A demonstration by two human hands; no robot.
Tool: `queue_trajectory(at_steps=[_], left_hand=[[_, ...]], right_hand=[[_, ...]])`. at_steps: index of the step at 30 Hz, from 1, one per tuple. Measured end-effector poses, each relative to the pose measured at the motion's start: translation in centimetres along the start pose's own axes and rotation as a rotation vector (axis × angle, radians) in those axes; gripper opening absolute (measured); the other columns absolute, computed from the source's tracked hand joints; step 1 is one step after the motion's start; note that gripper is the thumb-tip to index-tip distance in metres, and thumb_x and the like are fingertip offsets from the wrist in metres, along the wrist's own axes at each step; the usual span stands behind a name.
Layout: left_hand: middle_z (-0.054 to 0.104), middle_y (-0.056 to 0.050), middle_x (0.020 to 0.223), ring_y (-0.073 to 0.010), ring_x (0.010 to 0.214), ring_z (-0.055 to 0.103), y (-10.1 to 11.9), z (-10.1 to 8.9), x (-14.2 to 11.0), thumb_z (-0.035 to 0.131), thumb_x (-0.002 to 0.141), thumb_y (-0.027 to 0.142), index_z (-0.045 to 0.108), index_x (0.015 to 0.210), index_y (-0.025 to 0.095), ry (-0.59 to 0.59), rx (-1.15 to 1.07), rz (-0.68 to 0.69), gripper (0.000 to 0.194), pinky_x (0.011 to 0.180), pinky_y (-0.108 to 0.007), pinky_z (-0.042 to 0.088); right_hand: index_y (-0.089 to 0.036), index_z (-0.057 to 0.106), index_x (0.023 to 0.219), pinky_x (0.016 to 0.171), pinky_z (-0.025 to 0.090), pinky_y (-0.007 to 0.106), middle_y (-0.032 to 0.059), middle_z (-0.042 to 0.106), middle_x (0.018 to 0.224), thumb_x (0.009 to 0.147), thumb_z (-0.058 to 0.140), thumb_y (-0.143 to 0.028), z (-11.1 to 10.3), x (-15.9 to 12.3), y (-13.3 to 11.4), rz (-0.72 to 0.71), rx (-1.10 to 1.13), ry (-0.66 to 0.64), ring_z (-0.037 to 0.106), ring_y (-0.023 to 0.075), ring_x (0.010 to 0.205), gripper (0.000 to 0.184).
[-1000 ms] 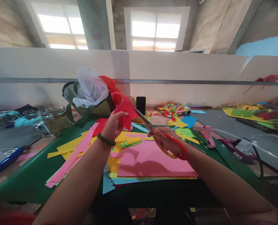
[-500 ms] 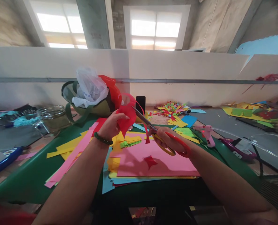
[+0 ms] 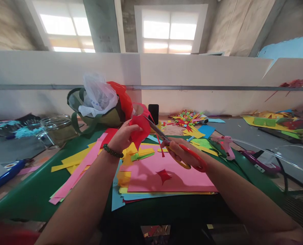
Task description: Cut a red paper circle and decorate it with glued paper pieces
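Observation:
My left hand point(image 3: 123, 136) pinches a curled piece of red paper point(image 3: 140, 127) above the table. Closed around the handles of a pair of scissors point(image 3: 155, 128) is my right hand point(image 3: 183, 151); one handle is orange-red, the other yellow. The blades lie against the red paper's right edge, and a narrow red strip hangs down beside them. A small red paper piece with pointed corners point(image 3: 164, 176) rests on the stack of pink sheets point(image 3: 146, 178) below both hands. Yellow and green paper strips point(image 3: 142, 153) lie on that stack.
Behind my left hand stands a green bag point(image 3: 100, 117) holding plastic bags. A black phone point(image 3: 153, 114) leans upright at the back. Colourful paper scraps point(image 3: 187, 118), a pink glue gun point(image 3: 226, 146) and a purple tool point(image 3: 259, 161) lie to the right. A glass jar point(image 3: 56, 129) is at left.
The red paper has turned slightly in my left hand and sits a little further right. The hanging red strip has swung and looks narrower. My right hand and the scissors have barely moved.

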State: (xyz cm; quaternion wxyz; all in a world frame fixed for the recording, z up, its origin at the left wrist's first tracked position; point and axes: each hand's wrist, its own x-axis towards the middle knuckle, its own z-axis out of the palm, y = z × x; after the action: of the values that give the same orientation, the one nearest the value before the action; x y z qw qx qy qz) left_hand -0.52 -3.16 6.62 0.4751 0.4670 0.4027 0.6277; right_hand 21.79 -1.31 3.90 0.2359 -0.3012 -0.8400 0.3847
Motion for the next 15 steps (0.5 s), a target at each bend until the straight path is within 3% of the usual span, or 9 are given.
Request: queue_trajectory(at_steps=[6, 15], left_hand=[[0.064, 0.003, 0.063, -0.0111, 0.057, 0.058, -0.24, 0.02, -0.03, 0.069, 0.049, 0.012, 0.063, 0.073, 0.015, 0.023, 0.016, 0.015, 0.025, 0.054, -0.021, 0.047], [0.063, 0.004, 0.063, -0.0117, 0.057, 0.057, -0.05, -0.29, 0.0, 0.07, 0.051, 0.011, 0.063, 0.071, 0.018, 0.006, 0.038, -0.004, 0.023, 0.055, -0.022, 0.047]], right_hand=[[-0.017, 0.056, 0.08, 0.047, 0.034, 0.025, -0.0028, 0.045, 0.057, 0.079, 0.026, -0.087, 0.19, 0.17, 0.16, -0.004, -0.001, 0.009, 0.041, 0.0102, 0.05, 0.076], [-0.016, 0.058, 0.091, 0.044, 0.03, 0.023, -0.004, 0.043, 0.057, 0.082, 0.034, -0.081, 0.23, 0.07, 0.32, 0.006, 0.09, 0.016, 0.038, 0.0098, 0.049, 0.071]])
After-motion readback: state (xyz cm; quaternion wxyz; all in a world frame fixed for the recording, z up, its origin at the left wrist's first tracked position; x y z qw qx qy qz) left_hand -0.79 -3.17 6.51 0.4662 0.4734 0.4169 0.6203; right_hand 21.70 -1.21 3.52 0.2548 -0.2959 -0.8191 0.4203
